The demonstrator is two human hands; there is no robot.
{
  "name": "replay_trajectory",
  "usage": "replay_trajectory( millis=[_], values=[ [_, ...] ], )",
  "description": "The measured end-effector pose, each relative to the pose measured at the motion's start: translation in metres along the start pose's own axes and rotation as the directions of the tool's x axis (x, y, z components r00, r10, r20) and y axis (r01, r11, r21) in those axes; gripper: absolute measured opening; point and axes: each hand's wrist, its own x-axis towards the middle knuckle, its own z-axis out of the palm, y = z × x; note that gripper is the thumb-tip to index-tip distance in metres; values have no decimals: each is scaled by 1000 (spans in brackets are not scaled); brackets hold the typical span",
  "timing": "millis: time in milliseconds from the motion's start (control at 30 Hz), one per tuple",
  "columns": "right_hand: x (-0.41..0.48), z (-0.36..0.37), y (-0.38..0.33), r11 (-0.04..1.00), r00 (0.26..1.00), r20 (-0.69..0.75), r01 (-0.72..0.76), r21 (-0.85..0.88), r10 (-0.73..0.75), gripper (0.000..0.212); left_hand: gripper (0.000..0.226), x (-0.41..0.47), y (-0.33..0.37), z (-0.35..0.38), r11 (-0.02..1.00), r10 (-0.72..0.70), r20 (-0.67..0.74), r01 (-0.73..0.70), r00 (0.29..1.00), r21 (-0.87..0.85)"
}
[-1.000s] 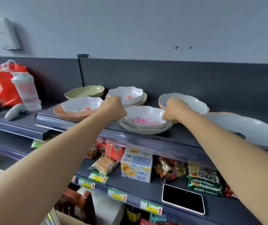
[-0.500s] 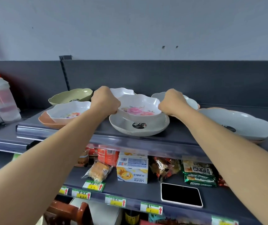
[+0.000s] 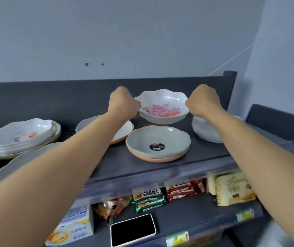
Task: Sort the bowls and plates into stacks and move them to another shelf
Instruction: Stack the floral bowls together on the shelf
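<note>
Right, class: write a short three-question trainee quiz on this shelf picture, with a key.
1. True or false: the left hand and the right hand both grip the white scalloped bowl with a pink flower print.
2. Which carries a round black sticker? A) grey plate with orange underside B) red cup C) green tray
3. Fill in: the black-screened phone lies on the ____ shelf.
Key: 1 true; 2 A; 3 lower.
</note>
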Motion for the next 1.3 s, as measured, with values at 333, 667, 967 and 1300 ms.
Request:
replay_trajectory(
  millis=[333,667,967,1300],
  values=[
    [60,-51,126,979,983,-86,-172,-110,163,34,34,23,83,147,998,68,224,-63,972,-31],
    [82,-25,161,947,970,44,-224,-231,241,31,7,31,70,190,1000,23,398,-22,917,-8],
    [65,6,60,952,992,-3,116,-285,-122,29,12,31,9,80,968,61,172,-100,983,228],
    [-42,105,-174,810,716,399,419,411,-573,37,13,-38,-108,-156,851,-183,-268,289,946,439]
  ],
)
